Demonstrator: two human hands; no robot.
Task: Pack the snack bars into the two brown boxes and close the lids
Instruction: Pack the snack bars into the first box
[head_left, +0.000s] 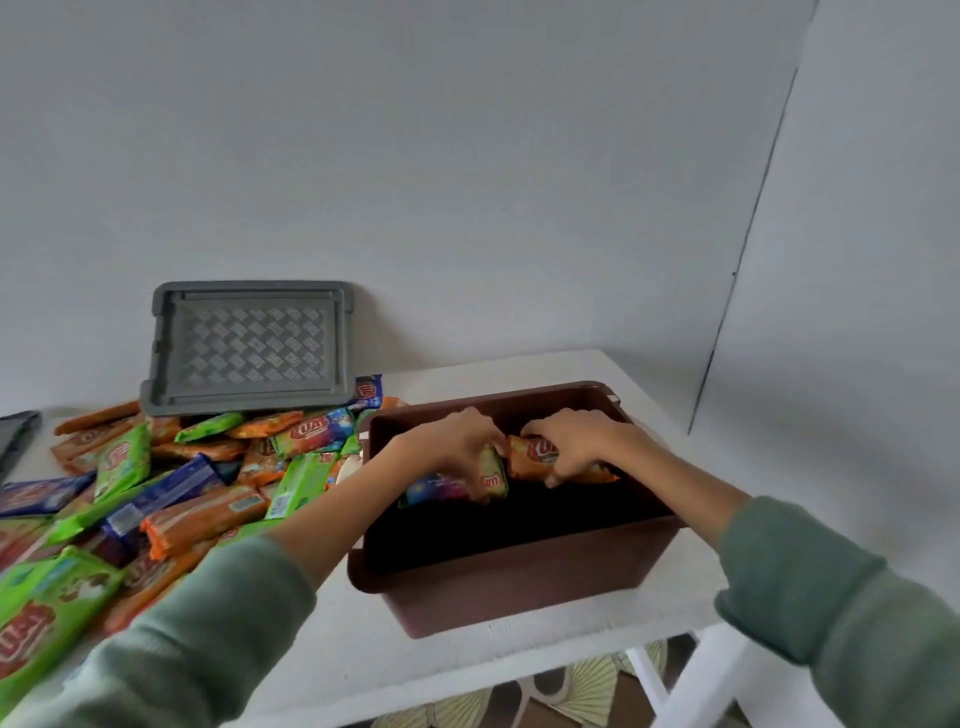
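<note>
Reaching into the brown box with both hands. The box sits open on the white table, toward its right end. Its inside is dark, so I cannot tell how full it is.

- Left hand: fingers curled round a small bundle of bars, green and multicoloured wrappers, held just inside the rim.
- Right hand: fingers curled round one orange bar, just beside the left hand's bundle, over the far half of the box.
- Loose pile of snack bars covers the left part of the table, up to the box's left wall.
- Grey lid leans upright against the wall behind the pile, well apart from the box.
- Only one brown box is in view.

Risks, as I judge them:
- The wrappers look slick. Several bars in one grip may fan out and drop unevenly, landing crosswise or on end.
- Crooked stacking would waste room. Bars standing above the rim would keep the lid from seating.
- The two hands work close together, so one could knock the other's bar loose.
- The left sleeve passes low beside the pile, and a careless pull back could sweep bars off the near edge.
- The leaning lid rests on or behind loose bars, and taking those bars could let it slide flat.
</note>
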